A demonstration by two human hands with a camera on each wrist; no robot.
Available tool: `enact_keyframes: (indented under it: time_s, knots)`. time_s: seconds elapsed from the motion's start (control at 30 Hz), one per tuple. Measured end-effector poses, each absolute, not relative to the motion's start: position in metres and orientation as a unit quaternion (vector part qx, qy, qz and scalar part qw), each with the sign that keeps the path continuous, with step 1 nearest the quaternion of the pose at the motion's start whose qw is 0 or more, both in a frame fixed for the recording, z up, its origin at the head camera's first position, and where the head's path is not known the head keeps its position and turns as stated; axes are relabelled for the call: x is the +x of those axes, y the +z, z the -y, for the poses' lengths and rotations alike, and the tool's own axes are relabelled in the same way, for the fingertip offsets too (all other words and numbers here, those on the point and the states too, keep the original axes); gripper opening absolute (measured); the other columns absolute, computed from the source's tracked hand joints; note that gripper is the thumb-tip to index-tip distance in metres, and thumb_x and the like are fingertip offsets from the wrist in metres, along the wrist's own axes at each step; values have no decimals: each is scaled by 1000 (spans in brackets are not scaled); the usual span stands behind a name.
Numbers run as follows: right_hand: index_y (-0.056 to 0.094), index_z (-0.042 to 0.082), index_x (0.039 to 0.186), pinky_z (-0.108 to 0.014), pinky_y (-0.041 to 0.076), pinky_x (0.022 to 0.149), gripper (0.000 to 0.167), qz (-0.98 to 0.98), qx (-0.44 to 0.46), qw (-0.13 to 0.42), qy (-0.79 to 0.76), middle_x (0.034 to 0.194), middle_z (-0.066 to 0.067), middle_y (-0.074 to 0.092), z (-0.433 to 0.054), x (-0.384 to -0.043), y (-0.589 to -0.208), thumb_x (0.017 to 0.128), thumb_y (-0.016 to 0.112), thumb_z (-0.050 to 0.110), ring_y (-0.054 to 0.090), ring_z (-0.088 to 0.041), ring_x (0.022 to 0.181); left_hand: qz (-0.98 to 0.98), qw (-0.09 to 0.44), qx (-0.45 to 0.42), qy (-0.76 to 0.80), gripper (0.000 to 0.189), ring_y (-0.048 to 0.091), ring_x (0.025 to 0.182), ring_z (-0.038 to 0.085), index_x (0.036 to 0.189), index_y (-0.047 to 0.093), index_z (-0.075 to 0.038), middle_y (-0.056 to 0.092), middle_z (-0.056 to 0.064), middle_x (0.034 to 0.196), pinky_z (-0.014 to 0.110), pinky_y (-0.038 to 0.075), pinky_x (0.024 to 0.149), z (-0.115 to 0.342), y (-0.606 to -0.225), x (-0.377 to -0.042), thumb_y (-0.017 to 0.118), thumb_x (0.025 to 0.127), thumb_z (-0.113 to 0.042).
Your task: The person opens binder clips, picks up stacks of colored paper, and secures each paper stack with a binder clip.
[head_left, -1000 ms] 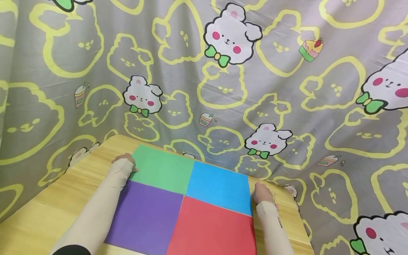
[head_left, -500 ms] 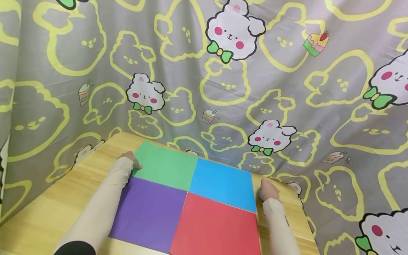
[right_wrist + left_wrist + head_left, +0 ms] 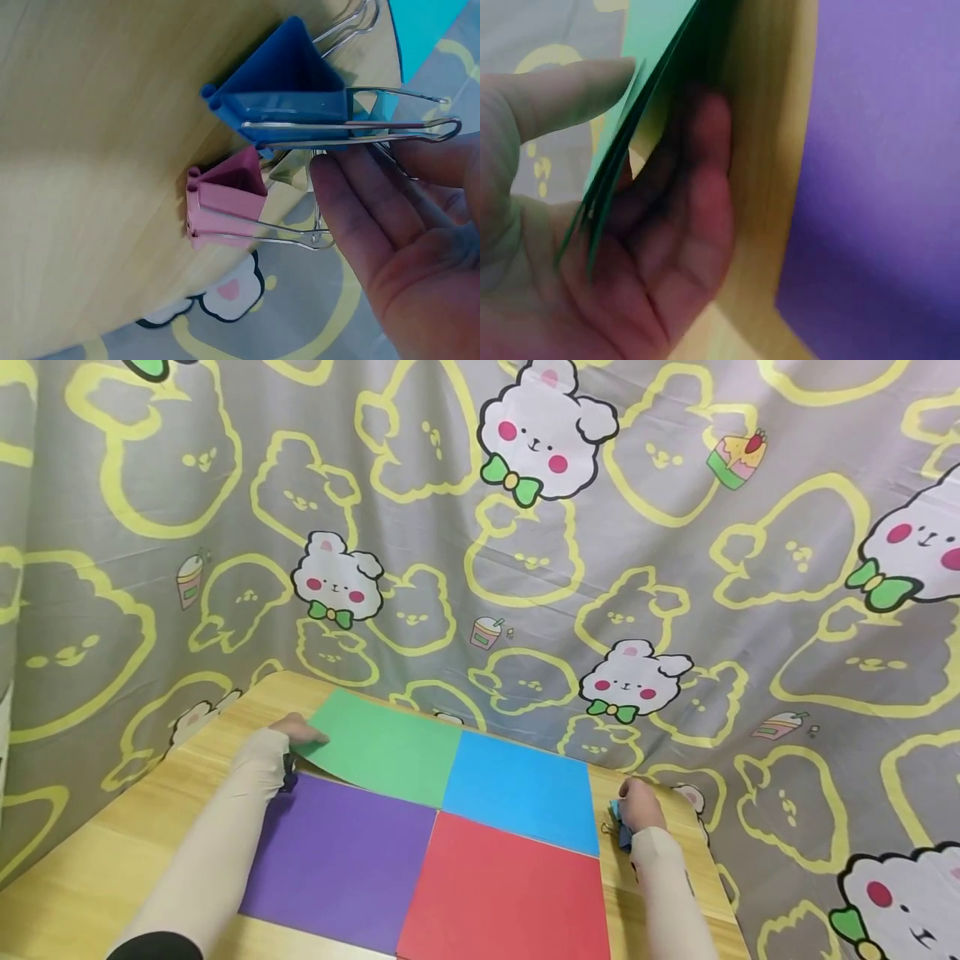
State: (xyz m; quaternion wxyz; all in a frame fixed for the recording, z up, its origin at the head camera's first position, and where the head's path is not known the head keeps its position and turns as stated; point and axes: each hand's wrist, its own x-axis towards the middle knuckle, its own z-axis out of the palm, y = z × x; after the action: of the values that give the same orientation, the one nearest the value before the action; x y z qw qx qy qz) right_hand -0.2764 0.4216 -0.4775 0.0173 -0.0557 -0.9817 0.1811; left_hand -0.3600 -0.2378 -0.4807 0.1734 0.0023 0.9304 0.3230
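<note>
At the near left corner of the green sheets (image 3: 382, 743), my left hand (image 3: 295, 731) pinches several layers, thumb above and fingers below. That corner is bent up off the wood, as the left wrist view shows side-on. Beside the blue sheet (image 3: 525, 789), my right hand (image 3: 641, 806) is over a small group of binder clips. Its thumb and fingers are at the wire handles of a large blue binder clip (image 3: 289, 105) and grip it. Close by stands a smaller pink binder clip (image 3: 229, 199), with a pale clip (image 3: 294, 171) partly hidden behind it.
A purple sheet (image 3: 337, 860) and a red sheet (image 3: 510, 893) lie nearer me, forming a block of four colours with the green and blue. The wooden table (image 3: 97, 860) shows around them. A patterned grey curtain (image 3: 420, 435) hangs behind the table edge.
My left hand has lifted the green corner, so a gap of wood shows between green and purple. My right hand has shifted slightly right, and the blue clip shows more.
</note>
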Motion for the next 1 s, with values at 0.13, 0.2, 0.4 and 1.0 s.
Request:
enact_keyframes:
  time_s: [0.13, 0.2, 0.4, 1.0]
  knots:
    - [61, -3, 92, -40, 47, 65, 8, 978, -63, 16, 197, 87, -19, 63, -425, -272, -476, 97, 54, -1, 56, -28, 73, -915, 181, 25, 360, 68, 59, 119, 52, 134, 44, 26, 53, 44, 130, 57, 53, 106, 240, -482, -360, 53, 104, -34]
    - [63, -3, 89, -39, 47, 63, 14, 977, -66, 14, 201, 83, -17, 63, -426, -271, -476, 98, 53, 2, 55, -26, 70, -895, 189, 21, 404, 56, 68, 102, 40, 130, 48, 24, 62, 35, 114, 46, 61, 94, 241, -485, -360, 49, 107, -28]
    - [69, -6, 93, -38, 48, 63, 29, 974, -74, 8, 213, 81, -15, 66, -429, -271, -476, 104, 48, 9, 57, -23, 68, -816, 214, -3, 537, 40, 69, 75, 12, 130, 40, 22, 61, 14, 96, 25, 64, 72, 241, -489, -351, 43, 109, -12]
    - [37, 15, 59, -31, 34, 47, 58, 970, -139, 0, 199, 57, 2, 30, -418, -266, -477, 99, 58, 51, 36, -16, 49, -780, 224, -17, 584, 52, 68, 78, 7, 147, 27, 22, 66, 5, 94, 27, 65, 77, 247, -497, -345, 41, 110, -12]
